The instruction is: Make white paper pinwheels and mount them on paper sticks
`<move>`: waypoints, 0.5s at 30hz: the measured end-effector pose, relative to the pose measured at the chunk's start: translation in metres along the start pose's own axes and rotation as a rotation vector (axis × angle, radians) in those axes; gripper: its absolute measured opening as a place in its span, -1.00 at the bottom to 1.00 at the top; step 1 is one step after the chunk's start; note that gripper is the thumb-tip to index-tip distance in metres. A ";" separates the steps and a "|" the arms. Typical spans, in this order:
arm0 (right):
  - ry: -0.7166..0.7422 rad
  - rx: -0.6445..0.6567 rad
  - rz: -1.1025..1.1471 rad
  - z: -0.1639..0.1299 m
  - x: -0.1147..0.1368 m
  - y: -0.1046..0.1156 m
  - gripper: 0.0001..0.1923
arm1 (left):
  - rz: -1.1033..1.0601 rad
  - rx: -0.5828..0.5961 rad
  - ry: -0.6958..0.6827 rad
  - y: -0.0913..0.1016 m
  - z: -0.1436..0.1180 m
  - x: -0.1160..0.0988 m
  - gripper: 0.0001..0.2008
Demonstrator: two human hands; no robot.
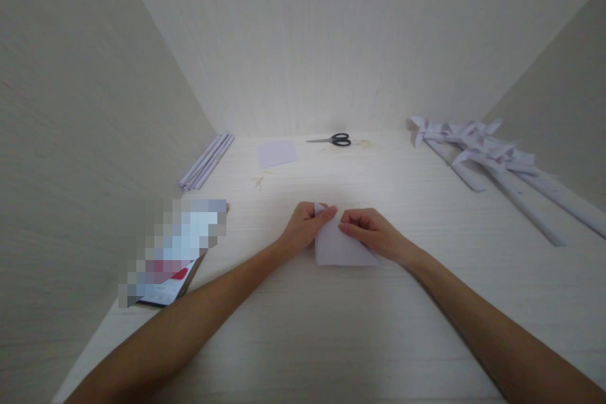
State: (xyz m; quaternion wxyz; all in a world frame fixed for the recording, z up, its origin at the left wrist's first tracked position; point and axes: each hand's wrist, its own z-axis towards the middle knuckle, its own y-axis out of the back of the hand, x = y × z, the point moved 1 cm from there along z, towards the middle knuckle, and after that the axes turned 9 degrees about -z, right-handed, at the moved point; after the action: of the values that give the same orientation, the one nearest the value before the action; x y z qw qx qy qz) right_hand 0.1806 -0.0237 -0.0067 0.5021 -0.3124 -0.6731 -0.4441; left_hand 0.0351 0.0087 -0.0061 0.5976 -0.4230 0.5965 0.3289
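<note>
A white sheet of paper (343, 251) is held just above the table at the middle of the head view. My left hand (305, 225) pinches its upper left edge, thumb on top. At the paper's upper right, my right hand (372, 230) is closed on it with thumb and curled fingers. The two thumbs are a short gap apart. The sheet's lower edge looks straight, and its left corner stands up behind the left thumb. Whether the paper is folded under the fingers I cannot tell.
Black-handled scissors (337, 139) and a paper square (277, 153) lie at the back. Rolled paper sticks (207, 162) lie back left, near a partly blurred phone (165, 287). Paper pinwheels (492, 145) on sticks are piled at right. Small yellowish strips (259, 181) lie around. Walls enclose the table.
</note>
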 end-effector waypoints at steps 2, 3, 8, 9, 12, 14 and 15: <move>-0.012 -0.031 -0.005 0.000 0.002 0.000 -0.73 | -0.068 -0.088 0.004 0.001 0.001 0.001 -0.64; -0.012 -0.044 -0.009 0.000 0.003 0.001 -0.72 | -0.100 -0.140 -0.006 0.002 0.001 0.002 -0.64; 0.008 -0.068 0.048 0.000 0.007 0.007 -0.73 | -0.211 -0.334 -0.086 0.009 0.006 0.004 -0.64; 0.014 -0.076 0.058 0.000 0.007 0.009 -0.73 | -0.224 -0.360 -0.103 0.010 0.007 0.004 -0.64; 0.022 -0.115 0.048 0.000 0.007 0.013 -0.73 | -0.257 -0.426 -0.155 0.014 0.008 0.005 -0.64; 0.028 -0.135 0.050 0.000 0.006 0.015 -0.74 | -0.275 -0.468 -0.187 0.015 0.008 0.006 -0.64; 0.037 -0.139 0.057 0.000 0.005 0.016 -0.75 | -0.281 -0.491 -0.201 0.016 0.008 0.007 -0.64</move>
State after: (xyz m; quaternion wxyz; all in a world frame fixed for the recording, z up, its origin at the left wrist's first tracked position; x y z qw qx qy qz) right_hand 0.1928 -0.0172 0.0024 0.5044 -0.3572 -0.6220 -0.4808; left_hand 0.0247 0.0220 -0.0153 0.5730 -0.5987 0.3725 0.4176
